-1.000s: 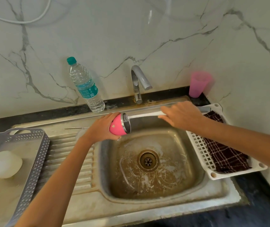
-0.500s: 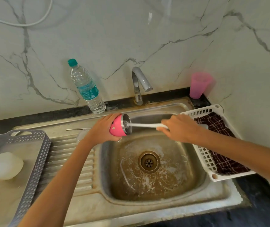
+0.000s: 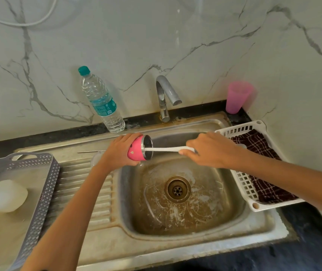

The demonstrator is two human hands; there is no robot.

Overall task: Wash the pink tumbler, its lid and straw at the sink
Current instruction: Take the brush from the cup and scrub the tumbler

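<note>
Our right hand (image 3: pixel 211 149) has dropped, levelling the brush (image 3: pixel 166 149) it grips inside the pink tumbler (image 3: pixel 134 153), which our left hand (image 3: pixel 120 151) clasps. A hard thrust could knock it loose.

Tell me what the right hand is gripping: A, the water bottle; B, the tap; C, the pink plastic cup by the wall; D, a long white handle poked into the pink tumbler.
D: the right hand grips a long white handle whose far end enters the mouth of the pink tumbler, which the left hand holds over the sink.
</note>
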